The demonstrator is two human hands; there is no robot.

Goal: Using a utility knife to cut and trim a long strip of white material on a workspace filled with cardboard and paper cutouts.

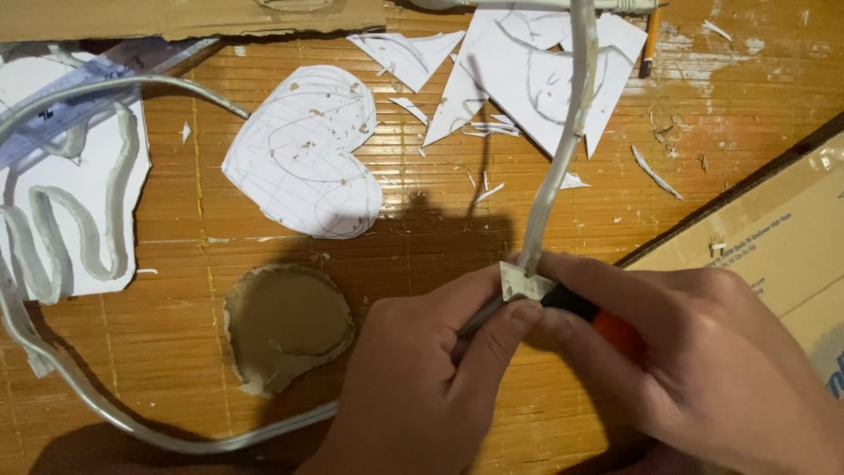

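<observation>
**Both hands on the end of a white strip, low centre of the bench**

White flexible strip [552, 189] runs down from the top edge to a squared-off end at the fingertips, low centre-right. Left hand [422, 378] pinches that end, fingers [505, 321] closed tight on it, thumb on top. Right hand [703, 369] is closed around a tool with a black and orange handle [598, 318]; its metal shaft pokes out leftward under the left thumb, tip hidden, so I cannot tell what kind of tool it is.

Just left of the hands: round brown cardboard piece [286, 325], ragged edge, flat on the bench [440, 229]. Above it a white paper heart [308, 163] with pencil lines on it. Up top, offcuts of white paper [519, 62] with small scraps around, a pencil [651, 40] near the top right.

Far left: white sheet [88, 176] with a wavy length of the same strip on it, a clear ruler [79, 97] across its top. More strip loops along the bottom left. Cardboard box flap [774, 237] at right, cardboard strip along the top edge
</observation>
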